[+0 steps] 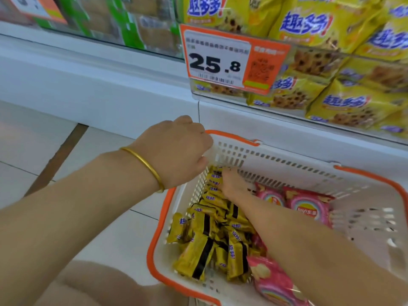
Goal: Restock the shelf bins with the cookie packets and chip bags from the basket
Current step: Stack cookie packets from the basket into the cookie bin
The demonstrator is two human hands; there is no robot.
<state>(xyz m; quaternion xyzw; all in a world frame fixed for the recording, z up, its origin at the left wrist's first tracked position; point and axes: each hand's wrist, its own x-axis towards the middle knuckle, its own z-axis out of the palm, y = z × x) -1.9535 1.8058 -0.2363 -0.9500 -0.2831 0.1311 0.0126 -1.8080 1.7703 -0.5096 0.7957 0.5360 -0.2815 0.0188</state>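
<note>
A white basket with an orange rim (287,166) stands on the floor below the shelf. Several yellow cookie packets (209,239) lie in its left half, and pink chip bags (309,206) lie to the right and at the front. My left hand (176,149), with a gold bangle on the wrist, grips the basket's far left corner. My right hand (231,182) reaches down into the basket and its fingers are among the yellow packets at the far end; the fingertips are hidden. The shelf bin (331,89) above holds the same yellow packets.
An orange and white price tag (220,60) reading 25.8 hangs on the clear front of the bin. To the left a second bin (110,21) holds green packs. The white shelf base (99,91) runs behind the basket. Tiled floor (33,140) lies left.
</note>
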